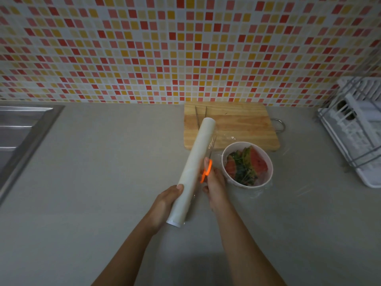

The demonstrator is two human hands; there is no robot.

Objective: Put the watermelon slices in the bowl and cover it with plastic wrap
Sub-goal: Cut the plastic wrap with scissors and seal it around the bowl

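Note:
A white bowl (228, 178) stands on the grey counter, holding several watermelon slices (250, 164) with red flesh and green rind. A clear sheet of plastic wrap (266, 187) lies over the bowl and spreads onto the counter around it. My left hand (165, 205) grips the near end of the white plastic wrap roll (195, 159), which is lifted and angled away from me. My right hand (215, 184) holds orange-handled scissors (207, 169), whose blades point along the film right beside the roll.
A wooden cutting board (243, 124) lies behind the bowl with metal tongs (201, 113) on it. A steel sink (18, 129) is at the left. A white dish rack (354, 129) stands at the right. A tiled wall backs the counter.

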